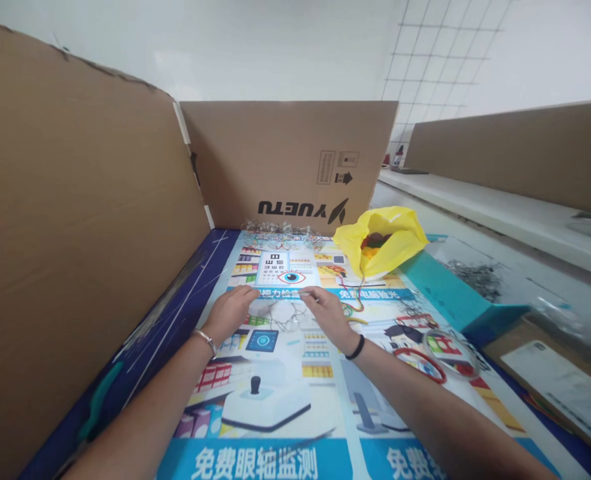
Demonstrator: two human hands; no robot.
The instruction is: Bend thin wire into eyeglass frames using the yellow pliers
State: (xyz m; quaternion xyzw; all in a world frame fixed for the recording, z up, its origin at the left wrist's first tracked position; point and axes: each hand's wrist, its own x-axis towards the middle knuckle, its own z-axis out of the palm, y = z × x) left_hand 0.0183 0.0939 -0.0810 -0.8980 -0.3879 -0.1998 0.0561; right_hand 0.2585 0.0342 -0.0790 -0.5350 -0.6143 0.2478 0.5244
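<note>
Over the middle of a printed poster [285,360], my left hand [232,310] and my right hand [325,313] face each other a short way apart. Fingertips and thumb are pinched together on each hand. Thin wire [288,319] loops between and below them; its ends seem to run to the fingers, but they are too fine to follow. A bracelet circles my left wrist, a black band my right. Beyond my right hand, a yellow bag [395,243] stands open, with coloured strands trailing from it.
Clear wiry pieces [282,233] lie along the back cardboard wall [275,147]. Another cardboard wall [75,200] rises at left, beside teal-handled pliers [100,400]. Red and clear rings [420,365] and a teal box [455,293] are at right.
</note>
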